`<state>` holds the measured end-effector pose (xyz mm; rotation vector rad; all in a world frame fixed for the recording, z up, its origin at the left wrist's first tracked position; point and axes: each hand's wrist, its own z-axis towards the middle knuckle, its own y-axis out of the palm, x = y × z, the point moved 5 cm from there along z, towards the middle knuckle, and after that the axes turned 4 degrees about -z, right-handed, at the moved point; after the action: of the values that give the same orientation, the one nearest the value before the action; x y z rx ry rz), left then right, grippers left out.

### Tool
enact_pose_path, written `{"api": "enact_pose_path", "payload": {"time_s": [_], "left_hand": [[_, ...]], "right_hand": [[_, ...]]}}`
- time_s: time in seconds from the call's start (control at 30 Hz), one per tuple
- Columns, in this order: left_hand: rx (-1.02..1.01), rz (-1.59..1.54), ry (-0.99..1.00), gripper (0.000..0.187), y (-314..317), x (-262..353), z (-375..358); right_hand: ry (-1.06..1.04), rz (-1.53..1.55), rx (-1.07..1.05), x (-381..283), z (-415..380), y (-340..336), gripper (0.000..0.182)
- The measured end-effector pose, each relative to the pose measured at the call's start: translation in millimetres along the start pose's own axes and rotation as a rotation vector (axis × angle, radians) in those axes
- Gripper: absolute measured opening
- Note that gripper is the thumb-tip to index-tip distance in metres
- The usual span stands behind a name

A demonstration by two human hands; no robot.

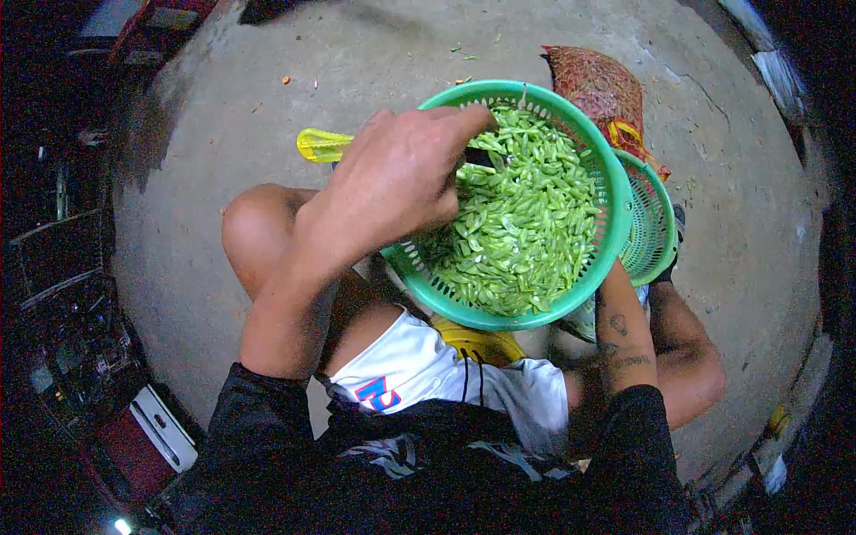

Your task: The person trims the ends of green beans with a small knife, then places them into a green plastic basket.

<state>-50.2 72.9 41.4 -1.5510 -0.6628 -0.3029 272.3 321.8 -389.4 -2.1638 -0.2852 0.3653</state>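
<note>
A round green plastic colander (615, 227) full of chopped green vegetable pieces (526, 223), which look like sliced green beans, is over my lap. My left hand (401, 174) is above its left side, fingers curled around a yellow-handled knife (323, 145). The handle sticks out on the left, and a dark part of what seems to be the blade shows by the fingertips; the rest is covered by my hand. My right forearm (626, 330) reaches under the colander's lower right rim, where the hand is hidden.
Behind the first colander at the right is a second green basket (655, 218). A red mesh sack (596, 85) lies on the concrete floor (214, 116) beyond it. Something yellow (477, 341) is beneath the colander, between my legs. Small scraps are scattered on the floor.
</note>
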Motion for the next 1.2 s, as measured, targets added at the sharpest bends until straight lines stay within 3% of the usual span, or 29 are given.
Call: {"api": "enact_pose_path", "payload": {"time_s": [0.37,0.4,0.47,0.53,0.6,0.67,0.7,0.73,0.8,0.83,0.9,0.93,1.07,1.2], "left_hand": [[0.076,0.015,0.047,0.051,-3.7,2.3,-16.5],[0.085,0.028,0.067,0.052,-1.3,2.5,-16.9],[0.089,0.038,0.087,0.052,1.6,2.4,-17.1],[0.094,0.051,0.105,0.053,3.7,1.6,-17.6],[0.169,0.015,0.168,0.036,2.9,3.1,-19.9],[0.184,0.025,0.178,0.035,5.5,1.8,-19.4],[0.195,0.033,0.180,0.034,6.7,1.7,-19.2],[0.200,0.032,0.188,0.034,7.0,1.7,-18.8],[0.189,0.007,0.206,0.031,6.4,3.7,-18.0],[0.198,0.005,0.214,0.031,4.5,6.9,-18.0],[0.147,-0.027,0.156,0.047,4.0,9.7,-17.0],[0.154,-0.031,0.163,0.047,3.7,12.3,-16.0],[0.193,-0.251,0.172,0.037,6.5,18.0,-11.8],[0.238,-0.544,0.235,0.031,11.0,22.3,-10.2]], "right_hand": [[0.123,0.456,0.198,67.2,-1.6,-16.7,0.050],[0.022,0.246,0.148,51.7,-19.6,-33.9,0.051],[0.039,0.361,0.270,73.9,-10.9,-9.9,0.053],[-0.039,0.037,0.158,69.7,-11.4,-8.3,0.052],[-0.051,-0.019,0.064,65.9,-21.1,-23.1,0.051],[0.110,-0.017,0.126,56.4,-45.5,-50.0,0.051],[0.123,-0.016,0.281,63.1,-47.5,-58.7,0.050],[0.126,-0.017,0.290,68.0,-44.9,-63.1,0.050],[0.046,0.221,0.712,77.1,-43.7,-94.5,0.045],[-0.031,0.239,0.620,62.2,-55.2,-124.2,0.040],[-0.156,1.110,0.241,27.3,-86.2,-161.3,0.029],[-0.099,1.477,0.063,8.9,-104.7,-180.2,0.024],[-0.260,1.584,0.131,-91.0,-212.8,-246.1,0.020],[-0.339,1.643,-0.083,-153.2,-280.6,-239.9,0.020]]}}
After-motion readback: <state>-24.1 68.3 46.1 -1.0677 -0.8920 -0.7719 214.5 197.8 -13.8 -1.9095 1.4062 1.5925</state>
